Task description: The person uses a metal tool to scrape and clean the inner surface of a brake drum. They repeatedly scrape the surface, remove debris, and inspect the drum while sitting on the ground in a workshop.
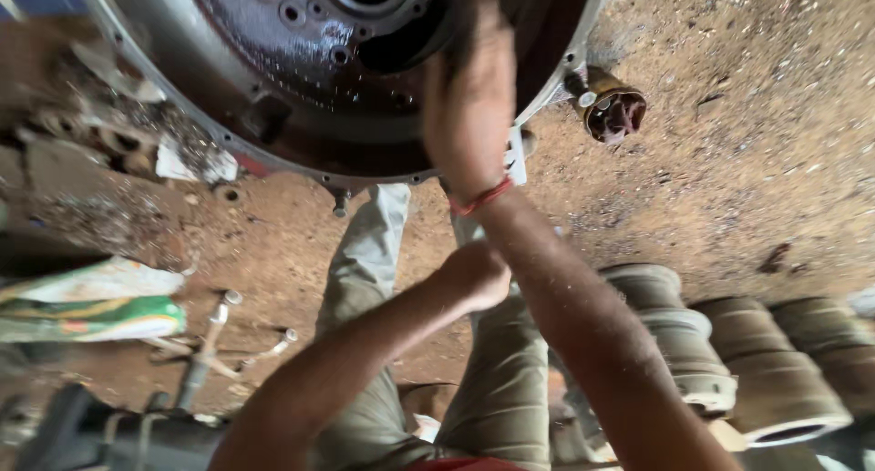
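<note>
A large round metal housing [273, 61], dark and oily with bolt holes and a pale rim, fills the top of the head view. My right hand [467, 97], motion-blurred and with a red thread at the wrist, lies against the housing's dark face with its fingers stretched upward. My left hand [476, 275] is a closed fist lower down, just beside my right forearm; whether anything is in it is hidden. My legs in khaki trousers [365, 279] are below the housing.
Several ribbed metal cylinders [775, 371] lie in a row at the right. A brass-coloured fitting [612, 108] sticks out by the housing's rim. Long tools [208, 343] and a green-and-white sack [91, 307] lie on the dirt floor at left, and a dark metal part [91, 434] sits at the bottom left.
</note>
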